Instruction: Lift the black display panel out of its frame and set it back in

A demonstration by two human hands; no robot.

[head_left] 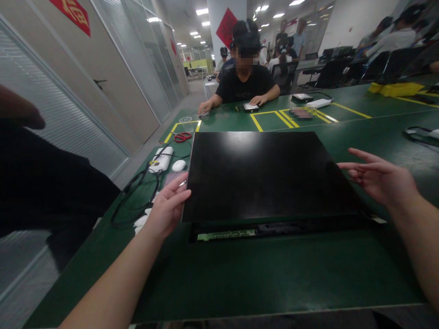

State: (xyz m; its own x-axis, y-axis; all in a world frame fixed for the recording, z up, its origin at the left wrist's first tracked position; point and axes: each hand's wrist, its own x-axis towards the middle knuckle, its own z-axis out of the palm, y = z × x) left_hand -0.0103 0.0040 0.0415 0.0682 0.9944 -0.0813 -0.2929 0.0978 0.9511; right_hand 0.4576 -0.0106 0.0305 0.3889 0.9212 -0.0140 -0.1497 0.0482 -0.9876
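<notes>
A large black flat panel [264, 176] lies on the green table [260, 274] in front of me. Along its near edge a thin green circuit strip [226, 235] shows. My left hand [168, 208] rests against the panel's left edge, fingers stretched out along it. My right hand [380, 178] hovers just off the panel's right edge, fingers spread, holding nothing.
Left of the panel lie a white power strip [161, 160], a white mouse [179, 165], black cables [137, 192] and red scissors [182, 136]. A person in black [245, 82] sits across the table with small devices [250, 107]. Yellow tape marks the table; more people sit behind.
</notes>
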